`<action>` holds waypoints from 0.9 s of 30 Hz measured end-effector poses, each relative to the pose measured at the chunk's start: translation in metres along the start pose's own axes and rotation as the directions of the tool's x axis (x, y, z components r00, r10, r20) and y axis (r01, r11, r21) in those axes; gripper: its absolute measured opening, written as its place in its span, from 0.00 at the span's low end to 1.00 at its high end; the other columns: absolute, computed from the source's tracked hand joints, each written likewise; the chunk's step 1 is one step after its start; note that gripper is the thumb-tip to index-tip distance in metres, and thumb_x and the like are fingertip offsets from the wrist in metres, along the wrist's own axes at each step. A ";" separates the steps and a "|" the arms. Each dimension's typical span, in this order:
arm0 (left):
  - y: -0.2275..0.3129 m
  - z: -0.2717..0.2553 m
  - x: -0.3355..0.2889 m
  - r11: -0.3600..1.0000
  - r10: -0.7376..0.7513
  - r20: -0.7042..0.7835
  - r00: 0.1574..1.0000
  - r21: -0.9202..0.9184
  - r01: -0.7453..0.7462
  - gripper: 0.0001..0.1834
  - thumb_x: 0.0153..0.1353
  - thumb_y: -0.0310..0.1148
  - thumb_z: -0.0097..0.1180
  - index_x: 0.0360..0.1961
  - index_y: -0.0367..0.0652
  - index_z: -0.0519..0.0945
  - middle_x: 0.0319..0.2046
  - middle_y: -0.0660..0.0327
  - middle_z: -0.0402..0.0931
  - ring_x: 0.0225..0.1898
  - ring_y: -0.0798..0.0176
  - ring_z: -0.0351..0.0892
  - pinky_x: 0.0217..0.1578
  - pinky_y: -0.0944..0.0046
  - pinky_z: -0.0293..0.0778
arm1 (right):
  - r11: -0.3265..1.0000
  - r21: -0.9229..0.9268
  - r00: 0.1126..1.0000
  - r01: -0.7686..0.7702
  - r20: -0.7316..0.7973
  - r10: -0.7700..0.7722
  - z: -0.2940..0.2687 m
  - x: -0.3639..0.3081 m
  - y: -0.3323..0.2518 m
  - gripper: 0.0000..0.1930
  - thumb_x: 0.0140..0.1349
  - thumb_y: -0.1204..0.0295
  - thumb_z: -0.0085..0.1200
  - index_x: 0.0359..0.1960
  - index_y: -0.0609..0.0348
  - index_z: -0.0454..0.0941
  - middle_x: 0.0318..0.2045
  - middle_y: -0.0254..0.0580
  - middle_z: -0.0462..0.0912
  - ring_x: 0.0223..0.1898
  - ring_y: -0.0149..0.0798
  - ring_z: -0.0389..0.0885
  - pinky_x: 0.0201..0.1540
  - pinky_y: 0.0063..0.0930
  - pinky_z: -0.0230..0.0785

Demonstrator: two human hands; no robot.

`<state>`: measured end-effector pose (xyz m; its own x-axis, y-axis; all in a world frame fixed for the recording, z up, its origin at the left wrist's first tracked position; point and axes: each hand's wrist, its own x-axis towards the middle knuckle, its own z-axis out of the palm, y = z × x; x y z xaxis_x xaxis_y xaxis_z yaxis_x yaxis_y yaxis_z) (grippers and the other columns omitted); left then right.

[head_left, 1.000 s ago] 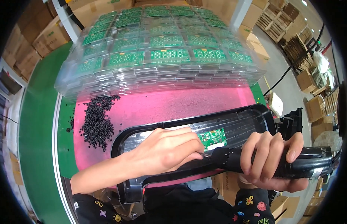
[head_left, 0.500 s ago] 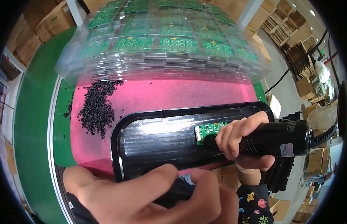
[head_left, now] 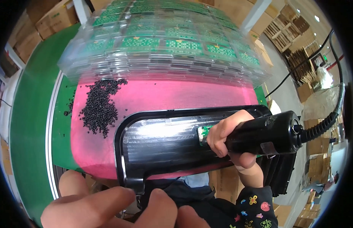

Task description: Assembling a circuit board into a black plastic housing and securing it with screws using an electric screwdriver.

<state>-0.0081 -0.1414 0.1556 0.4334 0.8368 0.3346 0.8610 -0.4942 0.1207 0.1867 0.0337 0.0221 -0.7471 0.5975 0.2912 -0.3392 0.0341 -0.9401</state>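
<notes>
The person's right hand (head_left: 226,131) is wrapped around the body of a black power tool (head_left: 269,133), its fingers closed on the near-left end, while a ribbed black cord (head_left: 320,127) leaves the far end of the grip and bends away to the right. The tool's tip is hidden behind the fingers. A green circuit board (head_left: 204,132) lies inside a long black plastic shell (head_left: 161,161), right of its middle, with only its left part showing beyond the right hand. The left hand (head_left: 102,206) is low at the near left, close to the camera and in front of the shell's near-left corner; its fingers are bent, with a gap between two of the fingertips — whether it pinches anything small cannot be told. The shell rests on a pink mat (head_left: 176,93) spread over a green counter (head_left: 61,146). On the mat's left side sits a heap of small black pieces (head_left: 99,110), a few scattered toward its edges. Across the far side stands a broad stack of clear plastic trays (head_left: 161,59) holding rows of green boards (head_left: 183,45). Cardboard boxes (head_left: 58,19) are piled at the far left, and a patterned dark sleeve (head_left: 256,207) covers the right forearm.
</notes>
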 end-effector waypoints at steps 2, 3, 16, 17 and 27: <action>-0.002 0.004 -0.013 0.998 0.001 -0.117 0.993 0.064 0.007 0.10 0.43 0.26 0.59 0.29 0.35 0.77 0.34 0.52 0.81 0.28 0.55 0.79 0.27 0.58 0.78 | 1.000 -0.010 1.000 -0.001 -0.006 0.001 0.004 0.001 0.000 0.35 0.50 0.41 0.68 0.42 0.59 0.70 0.16 0.31 0.71 0.16 0.28 0.69 0.22 0.23 0.62; -0.003 0.006 -0.018 0.996 0.014 -0.178 0.984 0.092 0.003 0.10 0.42 0.25 0.59 0.29 0.35 0.77 0.34 0.52 0.81 0.29 0.55 0.79 0.27 0.58 0.78 | 1.000 -0.025 1.000 -0.005 -0.025 0.004 0.003 0.001 -0.001 0.35 0.51 0.40 0.67 0.43 0.60 0.70 0.16 0.30 0.71 0.16 0.28 0.69 0.22 0.23 0.62; -0.011 0.069 -0.061 0.738 -0.669 -0.283 0.688 -0.137 0.661 0.07 0.52 0.32 0.60 0.24 0.41 0.77 0.13 0.57 0.72 0.16 0.52 0.75 0.20 0.56 0.69 | 0.870 0.489 0.705 0.071 -0.642 0.303 -0.052 0.023 -0.009 0.13 0.67 0.62 0.57 0.45 0.55 0.72 0.40 0.39 0.74 0.47 0.39 0.74 0.58 0.56 0.70; -0.025 0.084 -0.066 0.656 -0.755 -0.169 0.634 -0.208 0.726 0.12 0.58 0.36 0.62 0.24 0.39 0.78 0.11 0.52 0.71 0.15 0.46 0.77 0.19 0.53 0.70 | 0.855 0.506 0.755 0.115 -0.604 0.256 -0.067 0.015 -0.008 0.14 0.66 0.63 0.57 0.46 0.57 0.71 0.45 0.43 0.74 0.53 0.42 0.72 0.59 0.61 0.69; 0.009 0.138 -0.127 0.719 -0.533 0.436 0.725 -0.219 0.660 0.23 0.66 0.33 0.54 0.56 0.26 0.74 0.55 0.44 0.76 0.57 0.50 0.79 0.38 0.64 0.80 | 0.969 -0.181 0.937 0.166 -0.278 -0.212 -0.061 -0.059 -0.053 0.17 0.60 0.82 0.54 0.51 0.63 0.68 0.47 0.44 0.71 0.43 0.33 0.75 0.43 0.26 0.75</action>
<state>-0.0191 -0.2195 -0.0148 -0.0283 0.9728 -0.2297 0.8464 0.1456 0.5122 0.2838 0.0456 0.0441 -0.4694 0.7751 0.4230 -0.3491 0.2771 -0.8952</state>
